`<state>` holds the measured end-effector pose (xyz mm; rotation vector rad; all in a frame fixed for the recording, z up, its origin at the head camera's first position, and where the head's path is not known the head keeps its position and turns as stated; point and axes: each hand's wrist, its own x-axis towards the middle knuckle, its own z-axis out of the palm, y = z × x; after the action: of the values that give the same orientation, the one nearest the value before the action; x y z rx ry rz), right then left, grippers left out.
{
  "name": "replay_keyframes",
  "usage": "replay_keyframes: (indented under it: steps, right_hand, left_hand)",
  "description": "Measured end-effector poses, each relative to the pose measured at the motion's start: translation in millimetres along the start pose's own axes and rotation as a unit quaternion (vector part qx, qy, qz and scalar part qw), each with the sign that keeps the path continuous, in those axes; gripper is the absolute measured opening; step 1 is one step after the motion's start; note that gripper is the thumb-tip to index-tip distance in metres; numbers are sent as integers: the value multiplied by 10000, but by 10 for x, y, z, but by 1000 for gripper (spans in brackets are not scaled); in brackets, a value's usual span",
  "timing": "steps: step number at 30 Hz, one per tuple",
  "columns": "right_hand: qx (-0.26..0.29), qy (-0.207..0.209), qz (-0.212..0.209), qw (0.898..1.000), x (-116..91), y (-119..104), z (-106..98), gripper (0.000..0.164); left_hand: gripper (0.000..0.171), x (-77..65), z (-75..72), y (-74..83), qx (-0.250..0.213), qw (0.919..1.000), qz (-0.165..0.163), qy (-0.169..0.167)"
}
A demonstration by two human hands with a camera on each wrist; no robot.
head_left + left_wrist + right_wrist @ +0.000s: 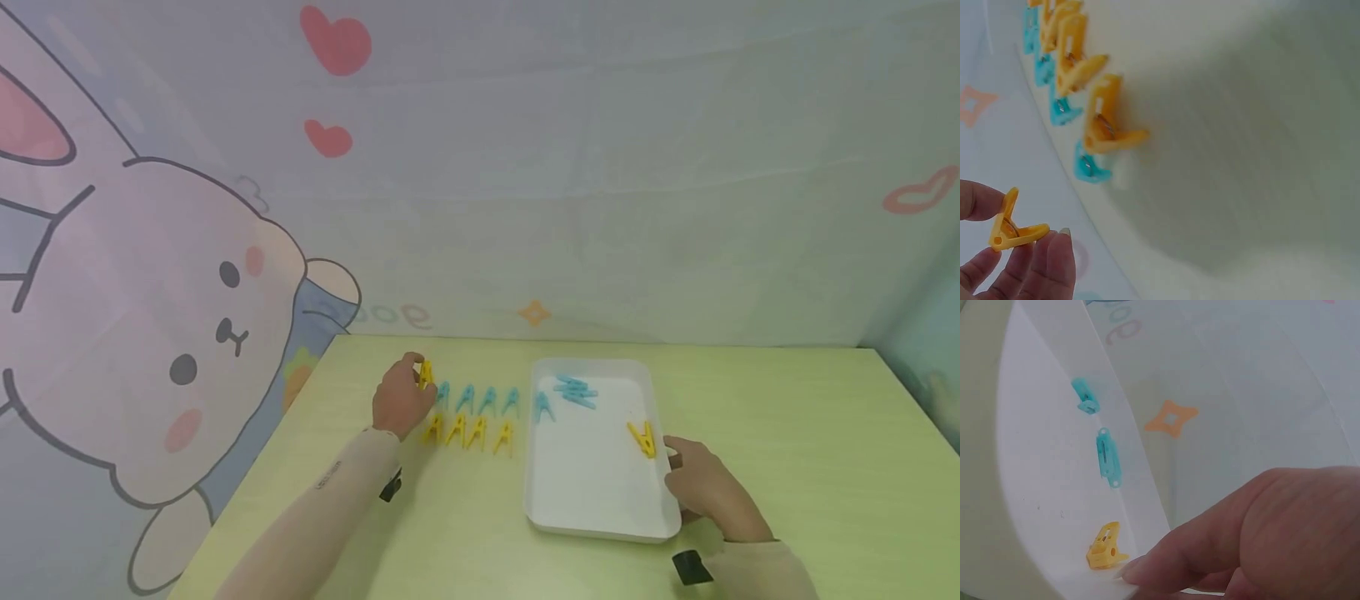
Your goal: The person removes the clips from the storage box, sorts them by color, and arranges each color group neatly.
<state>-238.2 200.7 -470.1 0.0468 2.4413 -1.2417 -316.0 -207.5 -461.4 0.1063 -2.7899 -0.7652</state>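
My left hand pinches a yellow clothespin between thumb and fingers, at the left end of two rows of clothespins. The farther row has blue clothespins, the nearer one yellow clothespins. To the right lies a white tray, whose right wall my right hand grips, thumb over the rim in the right wrist view. Inside the tray, a yellow clothespin lies by that wall. Several blue clothespins lie toward its far end, with another blue one near the left wall.
The light green table ends at the back against a hanging cloth printed with hearts and a large rabbit. The tray's raised walls stand right beside the right end of both rows.
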Motion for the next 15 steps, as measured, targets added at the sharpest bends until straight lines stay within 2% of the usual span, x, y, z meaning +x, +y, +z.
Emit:
replay_keyframes:
  steps: [3,5,8,11,15]
  right_hand:
    - [-5,-1,38,10000,10,-1,0,67]
    - [-7,6,48,10000,15,1,-1,67]
    - [-4,12,52,10000,16,7,-1,67]
    - [-44,21,37,10000,17,9,0,67]
    - [-103,22,5,9999,16,9,8,66]
  left_hand:
    - [46,-33,-38,-121,111,9998,-147,-32]
    - [46,-50,-54,-194,288,9991,-270,-174]
    - [46,-78,-73,-283,665,9951,-465,-568]
    - [44,-94,-65,-376,1037,9875,-582,-1037]
    - [42,-106,-38,-475,1208,9804,-615,-1429]
